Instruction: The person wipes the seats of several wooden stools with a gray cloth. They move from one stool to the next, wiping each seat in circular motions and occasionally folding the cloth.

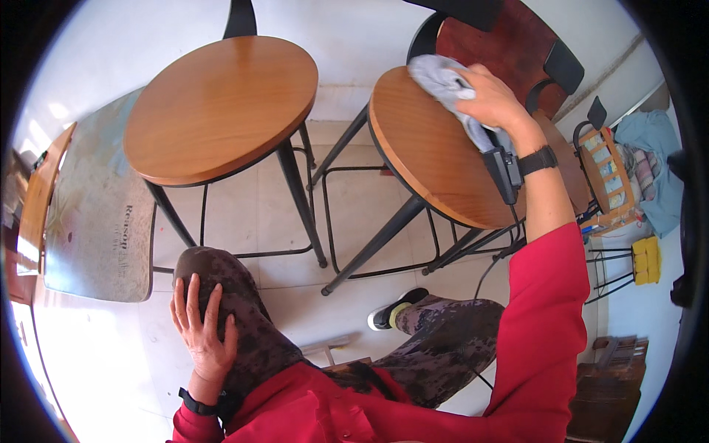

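Note:
My right hand (490, 99) presses a grey cloth (437, 77) onto the far edge of a round wooden chair seat (421, 138). The cloth bunches under my fingers and trails back towards my wrist, where a black device (503, 171) with a cable sits on a strap. The seat stands on dark metal legs. My left hand (205, 326) rests on my left knee with its fingers spread, holding nothing. A second round wooden seat (221, 111) stands in front of that knee, to the left of the first.
At the left is a worn board (99, 221) bearing printed writing. Dark red chair seats (493, 55) stand at the upper right. Further right are a wooden crib-like frame (612, 171), a blue cloth (648, 144) and a yellow cushion (646, 260). A cable hangs beside my right arm.

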{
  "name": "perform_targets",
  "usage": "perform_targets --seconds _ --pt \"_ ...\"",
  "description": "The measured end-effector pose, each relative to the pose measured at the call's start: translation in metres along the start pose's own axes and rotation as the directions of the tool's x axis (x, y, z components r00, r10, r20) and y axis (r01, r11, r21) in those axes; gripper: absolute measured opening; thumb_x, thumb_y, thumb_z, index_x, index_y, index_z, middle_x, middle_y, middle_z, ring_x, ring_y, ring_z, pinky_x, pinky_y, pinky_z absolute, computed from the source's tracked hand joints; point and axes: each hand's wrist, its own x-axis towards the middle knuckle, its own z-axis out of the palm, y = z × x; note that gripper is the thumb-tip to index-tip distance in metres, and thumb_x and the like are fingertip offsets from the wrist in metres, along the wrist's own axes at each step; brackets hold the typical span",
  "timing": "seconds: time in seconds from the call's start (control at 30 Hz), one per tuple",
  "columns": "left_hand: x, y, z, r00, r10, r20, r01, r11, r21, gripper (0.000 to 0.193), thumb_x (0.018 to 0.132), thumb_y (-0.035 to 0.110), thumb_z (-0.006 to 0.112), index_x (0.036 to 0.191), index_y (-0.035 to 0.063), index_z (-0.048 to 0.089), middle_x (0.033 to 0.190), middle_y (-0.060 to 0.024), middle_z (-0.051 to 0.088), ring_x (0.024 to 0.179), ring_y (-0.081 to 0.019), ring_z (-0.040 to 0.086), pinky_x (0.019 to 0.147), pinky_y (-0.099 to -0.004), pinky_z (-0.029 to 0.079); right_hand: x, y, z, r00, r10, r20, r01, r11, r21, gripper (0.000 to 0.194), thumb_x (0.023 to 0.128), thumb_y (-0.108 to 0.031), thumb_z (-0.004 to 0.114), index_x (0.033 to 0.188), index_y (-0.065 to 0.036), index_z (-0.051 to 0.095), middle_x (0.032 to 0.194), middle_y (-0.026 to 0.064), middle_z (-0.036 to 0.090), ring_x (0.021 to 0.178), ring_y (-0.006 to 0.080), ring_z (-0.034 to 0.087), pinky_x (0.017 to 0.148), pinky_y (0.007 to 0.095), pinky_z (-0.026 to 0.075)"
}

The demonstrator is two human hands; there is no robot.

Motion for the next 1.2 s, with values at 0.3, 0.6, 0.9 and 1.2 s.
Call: perform_targets --seconds 0.3,0.6,0.9,1.2 --pt "0.006 0.002 0.002 0.999 0.013 0.04 -0.014 1.0 0.014 0.056 0.091 0.018 0.066 0.146 0.0117 0.062 0.166 -0.0227 0.042 0.157 -0.0493 0.03 0.126 -0.065 0.021 0.077 -0.034 0.022 0.973 -0.229 -0.036 0.231 0.97 0.075 0.062 0.084 -0.032 0.07 0.145 -0.032 0.065 0.138 0.0144 0.065 0.128 0.0384 0.065 0.106 0.047 0.054" --pt "0.003 -0.003 0.0 1.0 -0.01 0.015 0.009 1.0 0.012 0.057 0.092 0.018 0.065 0.148 0.0114 0.061 0.166 -0.0227 0.042 0.157 -0.0497 0.03 0.127 -0.0651 0.021 0.03 0.132 0.011 0.95 0.259 0.175 -0.256 0.966 -0.038 0.062 0.081 -0.032 0.07 0.139 -0.011 0.069 0.131 0.0264 0.071 0.12 0.0437 0.068 0.102 0.0473 0.054" --pt "0.001 -0.001 0.0 1.0 0.005 -0.01 -0.005 1.0 0.005 0.055 0.094 0.016 0.063 0.149 0.0116 0.059 0.167 -0.0213 0.041 0.158 -0.0481 0.029 0.128 -0.0626 0.021 -0.076 0.173 -0.013 0.851 0.469 0.236 -0.525 0.738 0.424 0.059 0.085 -0.038 0.073 0.127 0.003 0.071 0.112 0.0124 0.075 0.099 0.0222 0.071 0.089 0.0355 0.055" --pt "-0.001 -0.005 0.004 0.998 0.025 -0.056 -0.025 1.0 -0.005 0.054 0.095 0.016 0.064 0.149 0.013 0.061 0.168 -0.0187 0.041 0.159 -0.0458 0.029 0.128 -0.0606 0.021 -0.219 0.119 0.007 0.74 0.659 0.138 -0.428 0.302 0.852 0.055 0.094 -0.037 0.075 0.129 0.005 0.068 0.114 0.0075 0.073 0.097 0.0167 0.07 0.085 0.032 0.056"
